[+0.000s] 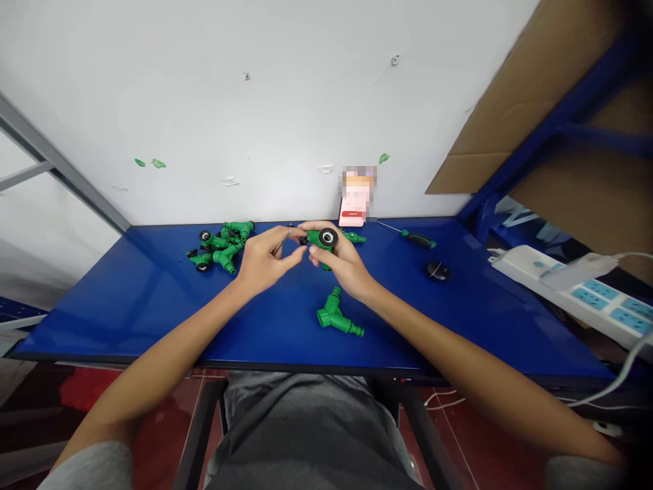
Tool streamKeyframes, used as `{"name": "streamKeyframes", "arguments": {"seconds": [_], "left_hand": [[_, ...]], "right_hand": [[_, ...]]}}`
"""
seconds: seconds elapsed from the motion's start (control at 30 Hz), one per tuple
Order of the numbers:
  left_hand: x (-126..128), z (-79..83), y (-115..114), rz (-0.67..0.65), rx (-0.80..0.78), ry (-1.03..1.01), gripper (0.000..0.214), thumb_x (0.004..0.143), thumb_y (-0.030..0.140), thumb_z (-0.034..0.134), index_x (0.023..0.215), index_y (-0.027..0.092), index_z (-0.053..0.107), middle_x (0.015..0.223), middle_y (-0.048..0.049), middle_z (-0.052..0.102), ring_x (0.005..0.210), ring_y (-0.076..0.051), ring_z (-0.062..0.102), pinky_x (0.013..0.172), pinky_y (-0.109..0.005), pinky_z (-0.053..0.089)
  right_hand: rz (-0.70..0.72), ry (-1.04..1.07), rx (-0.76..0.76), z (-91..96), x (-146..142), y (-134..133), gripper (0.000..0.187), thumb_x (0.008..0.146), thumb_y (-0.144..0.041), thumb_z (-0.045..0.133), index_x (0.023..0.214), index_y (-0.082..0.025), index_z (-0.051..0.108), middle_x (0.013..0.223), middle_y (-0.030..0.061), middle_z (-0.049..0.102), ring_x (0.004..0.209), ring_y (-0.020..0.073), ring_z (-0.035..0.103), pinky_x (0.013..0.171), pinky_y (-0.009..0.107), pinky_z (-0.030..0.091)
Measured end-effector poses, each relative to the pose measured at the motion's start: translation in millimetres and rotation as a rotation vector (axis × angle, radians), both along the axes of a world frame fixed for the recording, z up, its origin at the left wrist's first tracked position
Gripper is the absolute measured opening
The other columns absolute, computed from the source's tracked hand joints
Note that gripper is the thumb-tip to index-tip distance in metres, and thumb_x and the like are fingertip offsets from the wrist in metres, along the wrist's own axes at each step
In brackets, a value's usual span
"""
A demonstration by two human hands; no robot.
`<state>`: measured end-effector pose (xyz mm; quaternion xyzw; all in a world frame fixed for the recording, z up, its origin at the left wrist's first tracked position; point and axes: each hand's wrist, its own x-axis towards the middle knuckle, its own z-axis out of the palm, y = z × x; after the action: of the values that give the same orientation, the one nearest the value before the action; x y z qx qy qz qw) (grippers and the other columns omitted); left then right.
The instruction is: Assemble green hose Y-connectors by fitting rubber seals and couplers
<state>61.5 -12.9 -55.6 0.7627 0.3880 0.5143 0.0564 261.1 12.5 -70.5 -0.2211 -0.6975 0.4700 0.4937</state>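
My right hand (339, 255) is closed around a green plastic Y-shaped hose connector (315, 238). Its round end, with a black ring and pale centre, faces up toward me. My left hand (270, 253) meets it from the left, thumb and fingertips pinched at a small black part (303, 241) on the connector's end. A thin metallic sliver shows by the left fingers; I cannot make out what it is. Below the hands, another green Y-shaped connector (334, 314) lies on the blue table (275, 327). More green pieces (356, 237) are partly hidden behind my right hand.
Several green connectors (224, 248) are piled at the left. A propped phone (354, 201) leans on the white wall. To the right lie a green-and-black screwdriver (418, 239) and a dark mouse-like object (437, 271). A white power strip (571, 282) with cables runs along the right edge.
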Motion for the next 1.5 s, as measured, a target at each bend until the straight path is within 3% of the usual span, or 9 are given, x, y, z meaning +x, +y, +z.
{"name": "streamKeyframes", "arguments": {"seconds": [0.07, 0.13, 0.2, 0.37, 0.57, 0.97, 1.23, 1.5], "left_hand": [[0, -2.8, 1, -0.005, -0.081, -0.073, 0.016, 0.092, 0.024, 0.079, 0.106, 0.018, 0.079, 0.087, 0.0004, 0.077, 0.050, -0.005, 0.034, 0.052, -0.023, 0.031], [0, -5.5, 4, -0.027, -0.204, -0.171, 0.020, 0.090, 0.026, 0.079, 0.108, 0.018, 0.078, 0.095, -0.0015, 0.079, 0.048, -0.003, 0.030, 0.048, -0.022, 0.027], [0, -7.2, 7, -0.068, -0.307, -0.273, 0.024, 0.089, 0.030, 0.081, 0.110, 0.018, 0.077, 0.104, -0.0044, 0.079, 0.047, -0.002, 0.028, 0.046, -0.022, 0.027], [3, -5.4, 10, -0.133, -0.456, -0.455, 0.031, 0.085, 0.040, 0.089, 0.104, 0.018, 0.079, 0.100, -0.0065, 0.079, 0.051, -0.004, 0.047, 0.044, -0.020, 0.034], [5, -0.8, 7, -0.159, -0.511, -0.501, 0.037, 0.079, 0.044, 0.096, 0.101, 0.019, 0.079, 0.096, -0.0071, 0.080, 0.061, -0.010, 0.063, 0.041, -0.020, 0.035], [5, 1.7, 5, -0.182, -0.545, -0.500, 0.036, 0.078, 0.043, 0.097, 0.098, 0.019, 0.080, 0.094, -0.0076, 0.081, 0.067, -0.013, 0.067, 0.042, -0.020, 0.037], [3, -3.7, 8, -0.195, -0.501, -0.460, 0.036, 0.080, 0.046, 0.096, 0.098, 0.018, 0.080, 0.092, -0.0076, 0.081, 0.057, -0.008, 0.055, 0.045, -0.023, 0.034], [0, -3.7, 10, -0.169, -0.476, -0.423, 0.040, 0.080, 0.048, 0.096, 0.098, 0.015, 0.081, 0.094, -0.0104, 0.082, 0.059, -0.009, 0.055, 0.048, -0.023, 0.033]], "right_hand": [[-0.090, -0.094, 0.177, 2.4, 2, 0, 0.032, 0.103, -0.039, 0.067, 0.133, -0.029, 0.065, 0.135, 0.0091, 0.066, 0.110, 0.0259, 0.067, 0.097, 0.046, 0.059], [-0.173, -0.151, 0.310, 4.1, 3, 1, 0.031, 0.104, -0.029, 0.063, 0.135, -0.030, 0.064, 0.139, 0.0100, 0.064, 0.132, 0.0298, 0.062, 0.115, 0.053, 0.052], [-0.214, -0.166, 0.365, 4.9, 4, 3, 0.031, 0.103, -0.021, 0.061, 0.132, -0.029, 0.064, 0.135, 0.0096, 0.065, 0.135, 0.0301, 0.062, 0.119, 0.055, 0.049], [-0.268, -0.188, 0.476, 4.8, 8, 10, 0.020, 0.102, -0.021, 0.065, 0.120, -0.028, 0.068, 0.122, 0.0081, 0.072, 0.118, 0.0285, 0.070, 0.107, 0.051, 0.056], [-0.273, -0.238, 0.629, 2.3, 12, 15, 0.022, 0.106, -0.026, 0.066, 0.128, -0.030, 0.069, 0.121, 0.0088, 0.071, 0.115, 0.0282, 0.071, 0.101, 0.050, 0.059], [-0.265, -0.230, 0.678, 0.7, 14, 18, 0.022, 0.109, -0.031, 0.065, 0.130, -0.031, 0.071, 0.122, 0.0093, 0.071, 0.112, 0.0271, 0.071, 0.097, 0.047, 0.061], [-0.230, -0.271, 0.649, 1.6, 18, 20, 0.019, 0.111, -0.038, 0.062, 0.126, -0.033, 0.073, 0.122, 0.0098, 0.070, 0.115, 0.0285, 0.072, 0.100, 0.048, 0.061], [-0.202, -0.339, 0.662, 8.0, 22, 20, 0.019, 0.111, -0.032, 0.061, 0.127, -0.030, 0.071, 0.122, 0.0099, 0.071, 0.108, 0.0270, 0.072, 0.093, 0.044, 0.062]]}}
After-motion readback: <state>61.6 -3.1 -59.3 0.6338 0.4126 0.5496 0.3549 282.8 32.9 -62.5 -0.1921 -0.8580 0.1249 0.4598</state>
